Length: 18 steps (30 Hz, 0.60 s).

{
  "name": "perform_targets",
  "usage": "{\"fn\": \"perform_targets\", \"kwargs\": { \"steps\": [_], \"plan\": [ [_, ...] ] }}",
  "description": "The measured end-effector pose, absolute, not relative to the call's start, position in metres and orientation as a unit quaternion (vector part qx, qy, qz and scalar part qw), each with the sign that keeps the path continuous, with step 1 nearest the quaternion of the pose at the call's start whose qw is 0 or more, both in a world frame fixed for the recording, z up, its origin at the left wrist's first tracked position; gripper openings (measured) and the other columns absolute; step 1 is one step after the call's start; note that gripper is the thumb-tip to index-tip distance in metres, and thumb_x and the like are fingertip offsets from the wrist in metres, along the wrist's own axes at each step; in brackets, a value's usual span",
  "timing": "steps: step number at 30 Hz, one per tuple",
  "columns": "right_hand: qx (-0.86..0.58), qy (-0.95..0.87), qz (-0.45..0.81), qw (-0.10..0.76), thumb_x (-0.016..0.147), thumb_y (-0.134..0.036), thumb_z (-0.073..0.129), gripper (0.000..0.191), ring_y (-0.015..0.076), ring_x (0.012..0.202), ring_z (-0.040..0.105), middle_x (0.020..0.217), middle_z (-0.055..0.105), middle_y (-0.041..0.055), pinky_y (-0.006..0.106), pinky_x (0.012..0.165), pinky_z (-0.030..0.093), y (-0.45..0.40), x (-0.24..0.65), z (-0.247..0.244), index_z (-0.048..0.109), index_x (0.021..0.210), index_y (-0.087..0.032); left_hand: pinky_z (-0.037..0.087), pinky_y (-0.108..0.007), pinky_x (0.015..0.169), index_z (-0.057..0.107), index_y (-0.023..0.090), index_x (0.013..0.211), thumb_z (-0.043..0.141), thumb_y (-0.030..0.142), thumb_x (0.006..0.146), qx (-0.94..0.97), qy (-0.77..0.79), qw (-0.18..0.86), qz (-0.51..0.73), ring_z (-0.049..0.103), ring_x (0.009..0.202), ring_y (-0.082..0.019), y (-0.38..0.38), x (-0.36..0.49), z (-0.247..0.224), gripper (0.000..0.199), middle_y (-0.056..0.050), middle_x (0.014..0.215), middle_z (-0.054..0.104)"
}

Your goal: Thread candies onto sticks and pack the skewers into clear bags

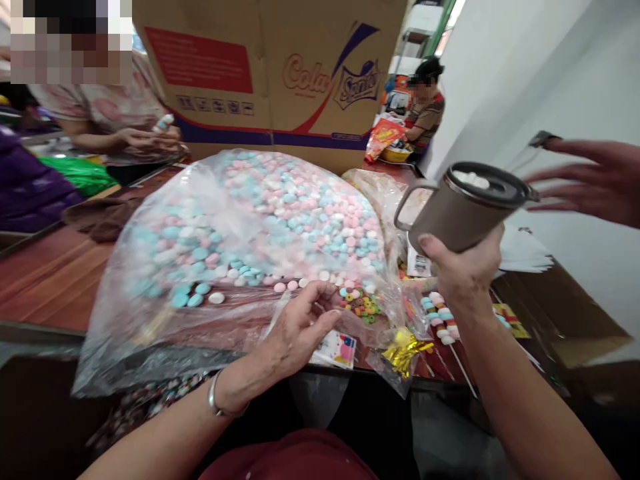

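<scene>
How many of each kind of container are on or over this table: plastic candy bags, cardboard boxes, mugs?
Big clear bag of pastel candies: 1
Smaller clear bag behind it: 1
Cardboard box: 1
Lidded mug, gripped by the right hand: 1
Total: 4
The left hand rests on the big bag.

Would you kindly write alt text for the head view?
The right hand holds a tilted brown lidded mug while the left hand rests on a large clear bag of pink, blue and white candies on a wooden table. Another person's hand reaches in from the right.
</scene>
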State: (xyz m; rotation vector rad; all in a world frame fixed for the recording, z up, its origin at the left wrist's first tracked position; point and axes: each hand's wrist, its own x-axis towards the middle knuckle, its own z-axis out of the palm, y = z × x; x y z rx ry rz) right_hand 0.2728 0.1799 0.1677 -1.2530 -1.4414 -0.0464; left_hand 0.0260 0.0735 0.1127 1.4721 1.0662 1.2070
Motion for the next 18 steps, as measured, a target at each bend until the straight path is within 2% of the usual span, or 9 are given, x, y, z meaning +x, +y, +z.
{"fn": "perform_targets", "kwargs": {
  "steps": [3, 6, 10, 13, 16, 18],
  "plan": [
    [-0.565, -0.606, 0.024, 0.560, 0.061, -0.052, 0.081, 0.071, 0.0373, 0.099, 0.068, 0.110, 0.069, 0.0088, 0.057, 0.080, 0.060, 0.142, 0.251, 0.145, 0.056, 0.125, -0.032, 0.050, -0.034, 0.082, 0.054, 0.016, 0.121, 0.062, 0.031, 0.088, 0.614, 0.438, 0.392, 0.526, 0.060, 0.096, -0.021, 0.067, 0.023, 0.123, 0.037, -0.013, 0.116, 0.064],
    [-0.577, -0.637, 0.040, 0.511, 0.062, -0.052, 0.079, 0.055, 0.0409, 0.088, 0.070, 0.096, 0.072, 0.0087, 0.061, 0.070, 0.060, 0.120, 0.235, 0.121, 0.065, 0.112, -0.035, 0.045, -0.039, 0.095, 0.050, 0.016, 0.126, 0.062, 0.033, 0.089, 0.646, 0.409, 0.328, 0.555, 0.056, 0.113, -0.026, 0.056, 0.013, 0.133, 0.042, -0.015, 0.126, 0.059],
    [-0.509, -0.727, 0.053, 0.457, 0.061, -0.056, 0.077, 0.043, 0.0422, 0.081, 0.071, 0.087, 0.074, 0.0083, 0.063, 0.064, 0.060, 0.107, 0.217, 0.094, 0.070, 0.098, -0.034, 0.045, -0.035, 0.089, 0.055, 0.017, 0.111, 0.059, 0.035, 0.091, 0.655, 0.413, 0.291, 0.562, 0.056, 0.099, -0.022, 0.043, -0.005, 0.139, 0.027, -0.010, 0.106, 0.061],
    [-0.417, -0.778, 0.086, 0.462, 0.064, -0.053, 0.077, 0.041, 0.0370, 0.074, 0.072, 0.084, 0.075, 0.0065, 0.056, 0.060, 0.062, 0.100, 0.200, 0.082, 0.070, 0.098, -0.032, 0.044, -0.031, 0.086, 0.058, 0.017, 0.104, 0.060, 0.033, 0.090, 0.630, 0.441, 0.303, 0.563, 0.054, 0.093, -0.020, 0.035, -0.019, 0.135, 0.022, -0.007, 0.099, 0.059],
    [-0.317, -0.819, 0.171, 0.447, 0.071, -0.046, 0.075, 0.039, 0.0305, 0.072, 0.073, 0.085, 0.076, 0.0029, 0.050, 0.063, 0.065, 0.094, 0.186, 0.072, 0.068, 0.106, -0.032, 0.043, -0.028, 0.075, 0.061, 0.016, 0.097, 0.059, 0.037, 0.091, 0.607, 0.448, 0.392, 0.526, 0.052, 0.080, -0.016, 0.028, -0.029, 0.127, 0.021, -0.003, 0.086, 0.058],
    [-0.283, -0.836, 0.208, 0.421, 0.071, -0.045, 0.075, 0.048, 0.0308, 0.086, 0.074, 0.096, 0.076, 0.0036, 0.053, 0.076, 0.064, 0.093, 0.179, 0.064, 0.064, 0.117, -0.033, 0.041, -0.026, 0.065, 0.063, 0.016, 0.087, 0.057, 0.043, 0.092, 0.583, 0.432, 0.481, 0.492, 0.049, 0.071, -0.015, 0.025, -0.032, 0.121, 0.028, -0.001, 0.075, 0.056]
  ]
}}
